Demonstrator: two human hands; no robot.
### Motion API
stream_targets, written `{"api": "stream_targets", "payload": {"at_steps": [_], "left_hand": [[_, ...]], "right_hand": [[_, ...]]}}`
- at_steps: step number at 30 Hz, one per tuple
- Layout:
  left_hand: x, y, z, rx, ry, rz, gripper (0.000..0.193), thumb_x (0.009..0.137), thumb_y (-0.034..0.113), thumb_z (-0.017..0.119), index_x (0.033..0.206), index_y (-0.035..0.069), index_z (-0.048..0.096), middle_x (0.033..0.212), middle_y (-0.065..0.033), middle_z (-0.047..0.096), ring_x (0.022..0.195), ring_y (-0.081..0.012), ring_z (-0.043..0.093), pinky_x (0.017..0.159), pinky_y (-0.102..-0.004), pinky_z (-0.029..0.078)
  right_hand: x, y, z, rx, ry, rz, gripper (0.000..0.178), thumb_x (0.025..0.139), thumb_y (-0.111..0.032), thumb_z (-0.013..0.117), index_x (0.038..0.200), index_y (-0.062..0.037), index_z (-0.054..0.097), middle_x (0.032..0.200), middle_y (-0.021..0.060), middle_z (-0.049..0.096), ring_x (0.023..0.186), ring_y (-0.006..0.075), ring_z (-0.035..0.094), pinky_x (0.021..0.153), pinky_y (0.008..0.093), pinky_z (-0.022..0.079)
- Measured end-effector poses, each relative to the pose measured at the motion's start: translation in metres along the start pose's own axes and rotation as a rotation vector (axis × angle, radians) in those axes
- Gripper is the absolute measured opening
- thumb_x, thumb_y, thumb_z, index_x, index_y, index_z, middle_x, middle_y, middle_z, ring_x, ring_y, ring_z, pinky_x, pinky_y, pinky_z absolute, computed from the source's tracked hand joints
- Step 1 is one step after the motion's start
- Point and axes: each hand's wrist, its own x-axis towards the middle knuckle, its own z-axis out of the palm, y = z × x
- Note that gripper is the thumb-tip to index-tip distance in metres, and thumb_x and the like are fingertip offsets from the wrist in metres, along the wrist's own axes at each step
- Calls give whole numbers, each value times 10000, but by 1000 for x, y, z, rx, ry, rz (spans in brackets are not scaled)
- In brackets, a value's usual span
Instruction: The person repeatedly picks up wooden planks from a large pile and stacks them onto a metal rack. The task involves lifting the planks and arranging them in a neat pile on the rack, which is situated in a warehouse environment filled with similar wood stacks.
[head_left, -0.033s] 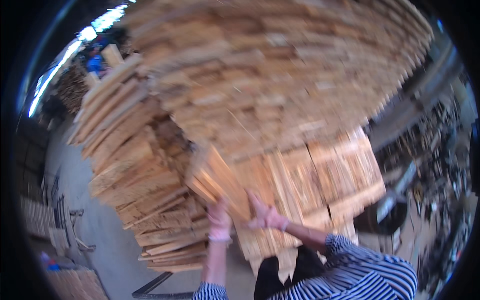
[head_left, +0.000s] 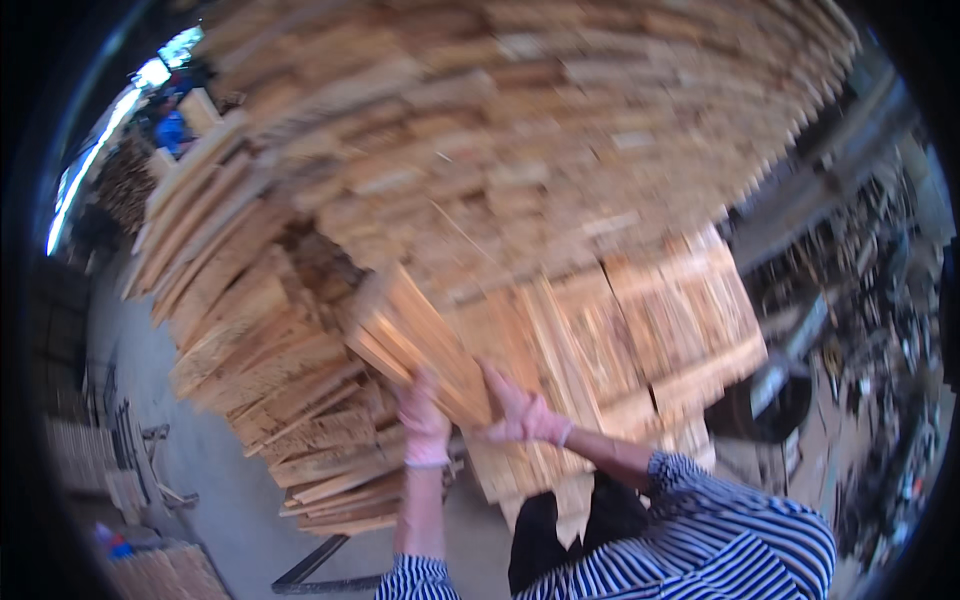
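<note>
Small bundle of boards (head_left: 425, 345) is up in both hands, tilted, over the gap btwn the loose pile (head_left: 240, 330) on the left & the neat stack (head_left: 610, 345) on the right; far end's blurred, so can't tell exact no. of boards or whether it touches anything below. L hand (head_left: 425, 428), pink-gloved, holds the near left side; R hand (head_left: 527, 412), also gloved, holds the near right edge, thumb & fingers spread.

Progress, by my read: bundle's gripped, not yet set down. Neat stack's squared up in rows w/ a flattish top; loose pile's still big, ends jutting unevenly, so plenty unsorted there. Tall stack (head_left: 520, 130) ahead is layered high, blurry. Person in blue (head_left: 172, 128) far off, upper L; dark clutter (head_left: 865, 310) along the R.
</note>
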Motion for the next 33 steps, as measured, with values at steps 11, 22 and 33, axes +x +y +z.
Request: {"api": "stream_targets", "payload": {"at_steps": [11, 22, 33], "left_hand": [[12, -201, -12, -265, 209, -688, 800, 907, 741, 559, 1394, 109, 504, 1160, -149, 649, 1024, -334, 648, 891, -521, 555], [16, -267, 65, -221, 325, -727, 688, 926, 731, 530, 1288, 145, 547, 1159, -84, 611, 1060, -275, 589, 913, -478, 507], [17, -288, 73, 1190, 358, -312, 1136, 794, 711, 733, 1583, 21, 294, 1609, -293, 305, 1503, -420, 275, 1204, -439, 325]], "right_hand": [[-129, 167, -31, 128, 329, 527, 918, 705, -368, 857, 1525, -166, 500, 1287, 259, 587, 1164, 391, 624, 981, 435, 539], [-120, 239, -46, -496, 193, 296, 712, 845, -469, 743, 1452, -171, 522, 1366, 273, 499, 1239, 472, 529, 992, 584, 477], [-129, 270, -159, -216, 337, 623, 942, 785, -518, 812, 1567, -165, 421, 1263, 294, 569, 1105, 445, 620, 951, 487, 510]]}}
